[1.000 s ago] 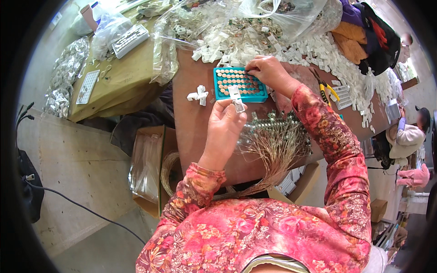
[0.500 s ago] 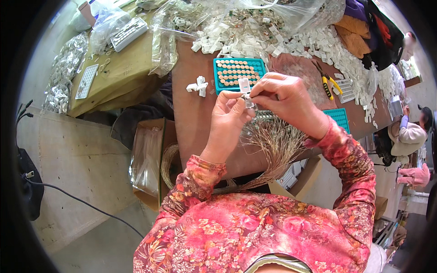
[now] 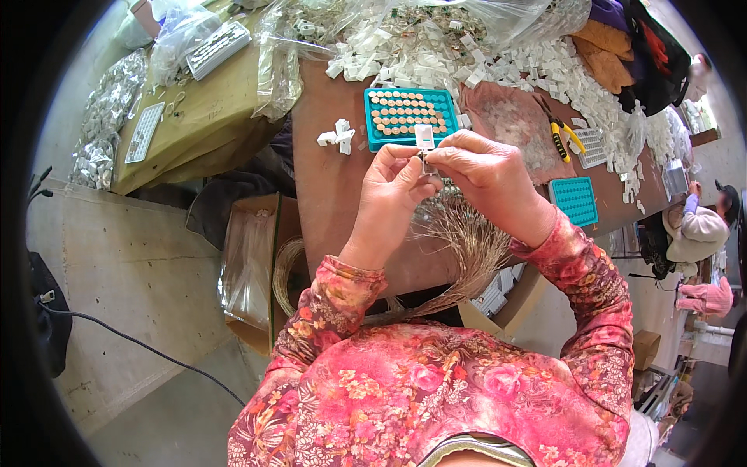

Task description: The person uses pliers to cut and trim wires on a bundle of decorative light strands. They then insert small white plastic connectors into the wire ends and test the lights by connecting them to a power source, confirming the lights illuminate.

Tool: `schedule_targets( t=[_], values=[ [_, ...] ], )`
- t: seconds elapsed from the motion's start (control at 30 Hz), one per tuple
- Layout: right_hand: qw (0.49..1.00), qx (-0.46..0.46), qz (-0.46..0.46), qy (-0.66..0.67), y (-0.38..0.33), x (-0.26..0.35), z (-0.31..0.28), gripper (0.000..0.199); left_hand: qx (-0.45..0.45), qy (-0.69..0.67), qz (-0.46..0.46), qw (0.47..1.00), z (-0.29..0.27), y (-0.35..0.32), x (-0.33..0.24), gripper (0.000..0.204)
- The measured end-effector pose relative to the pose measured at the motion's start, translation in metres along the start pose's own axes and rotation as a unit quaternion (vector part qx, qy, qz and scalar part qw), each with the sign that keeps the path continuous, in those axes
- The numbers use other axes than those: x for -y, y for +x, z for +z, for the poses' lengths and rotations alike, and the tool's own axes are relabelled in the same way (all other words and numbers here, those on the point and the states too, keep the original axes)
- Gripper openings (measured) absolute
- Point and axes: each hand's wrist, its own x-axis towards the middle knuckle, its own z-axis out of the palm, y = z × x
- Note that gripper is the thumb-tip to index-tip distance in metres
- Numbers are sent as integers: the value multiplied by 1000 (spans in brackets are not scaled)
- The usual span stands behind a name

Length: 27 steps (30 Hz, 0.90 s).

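White and small, a plastic clip piece [image 3: 424,137] is pinched between the fingertips of the left hand [image 3: 395,187] and the right hand [image 3: 489,180], both closed on it and raised above the brown worktop [image 3: 331,194]; just beyond it lies a teal tray [image 3: 411,117] filled with round tan pieces; under the hands spreads a bundle of thin wires [image 3: 459,241]. Farther off sit a heap of white plastic parts [image 3: 436,54], yellow-handled pliers [image 3: 562,132] and a second teal tray [image 3: 574,200] to the right.

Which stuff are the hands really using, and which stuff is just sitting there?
In use:
left hand
right hand
small white plastic piece
teal tray of round tan pieces
bundle of thin wires

Lying about:
yellow-handled pliers
second teal tray
brown cardboard box
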Motion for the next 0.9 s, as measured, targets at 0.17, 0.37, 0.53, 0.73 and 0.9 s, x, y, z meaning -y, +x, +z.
schedule_targets(
  t=[0.17,0.37,0.53,0.73,0.9],
  values=[
    [999,-33,23,34,6,-1,-3,11,11,-13,-15,1000,3,-1,-1,13],
    [998,-10,39,42,4,-2,1,12,53,-15,-36,998,-6,-1,-1,17],
    [997,-61,-37,-38,-5,-4,13,20,44,-88,-29,995,-4,1,7,15],
    [989,-94,-109,-36,1,-20,19,30,-3,-111,-31,993,-9,2,4,15],
    [988,6,116,-103,24,-77,13,20,20,-134,-11,991,-13,6,9,15]
  ],
)
